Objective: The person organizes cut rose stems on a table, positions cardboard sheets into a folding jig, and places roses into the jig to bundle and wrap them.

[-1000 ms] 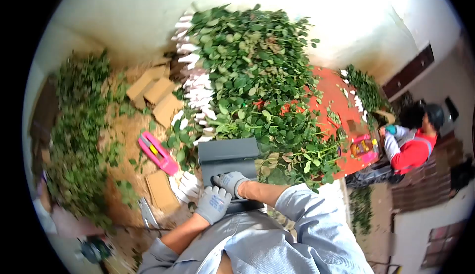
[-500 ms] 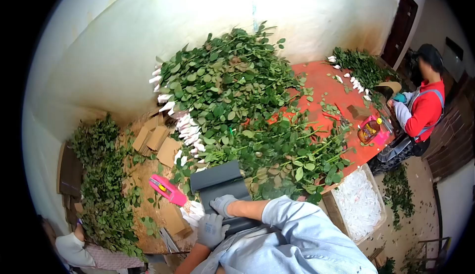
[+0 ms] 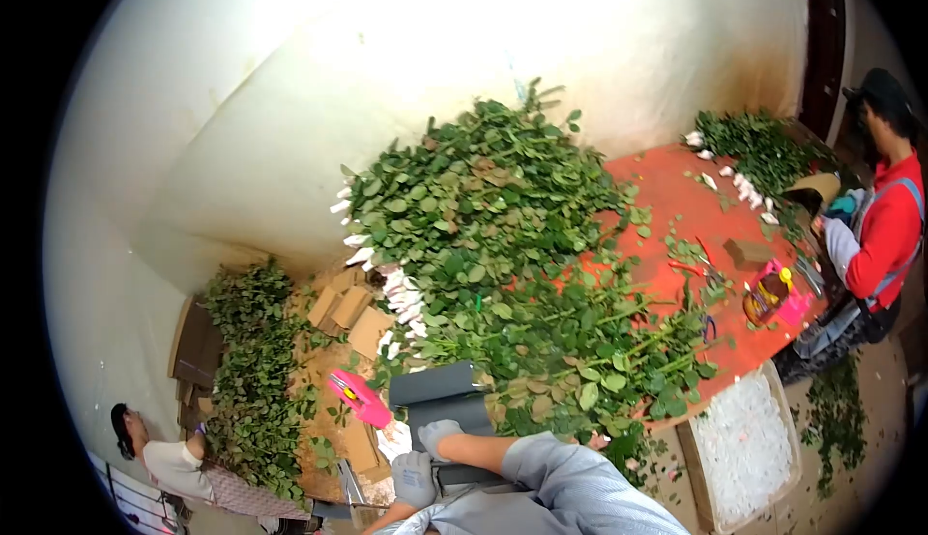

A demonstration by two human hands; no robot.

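Observation:
A dark grey angular holder (image 3: pixel 437 409) stands at the table's front edge, right before my body. My right hand (image 3: pixel 440 438), in a grey glove, lies on its panel with the fingers bent; anything under them is hidden. Just below, my gloved left hand (image 3: pixel 414 480) rests at the holder's lower left edge, its fingers curled in. What it grips, if anything, does not show. Beside the holder on the left are white pieces (image 3: pixel 394 438) and a pink tool (image 3: pixel 360 398) with a yellow part.
Leafy rose stems with white-sleeved heads (image 3: pixel 404 298) form a big pile (image 3: pixel 483 197) behind. Cardboard pieces (image 3: pixel 371 332) lie left. On the red table (image 3: pixel 657 187) stands a bottle (image 3: pixel 768 295); a bin of white sleeves (image 3: pixel 744 448) is below. A person (image 3: pixel 884 216) works right, another (image 3: pixel 174 462) left.
The camera view has shifted, so the scene sits lower and farther right, and more of the person on the left shows. Both my hands stay at the grey holder.

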